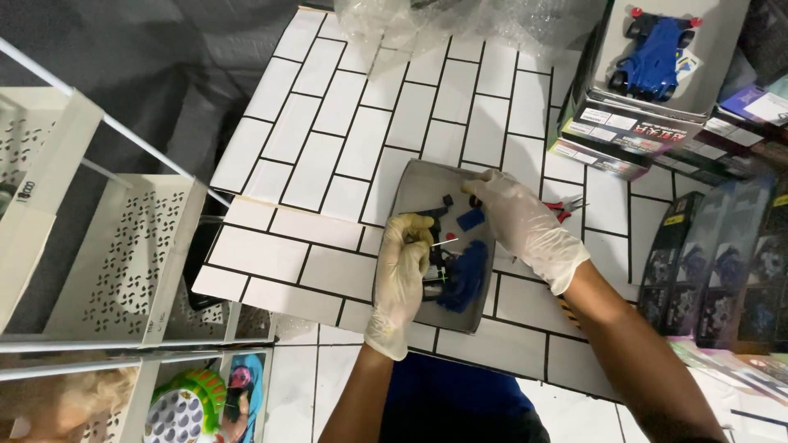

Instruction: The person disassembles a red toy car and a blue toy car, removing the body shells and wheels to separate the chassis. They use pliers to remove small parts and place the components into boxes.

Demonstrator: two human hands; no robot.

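A grey tray lies on the white tiled tabletop and holds several small blue and black toy car parts. My left hand, in a pale glove, rests over the tray's near left side and pinches a thin white rod. A larger blue car body piece sits just right of that hand. My right hand, also gloved, reaches into the tray's far right corner, fingertips on a small black part. Whether it grips that part is unclear.
Red-handled pliers lie right of the tray, partly behind my right hand. Boxes with a blue toy car picture stack at the far right. Crumpled clear plastic sits at the back. White perforated shelves stand left.
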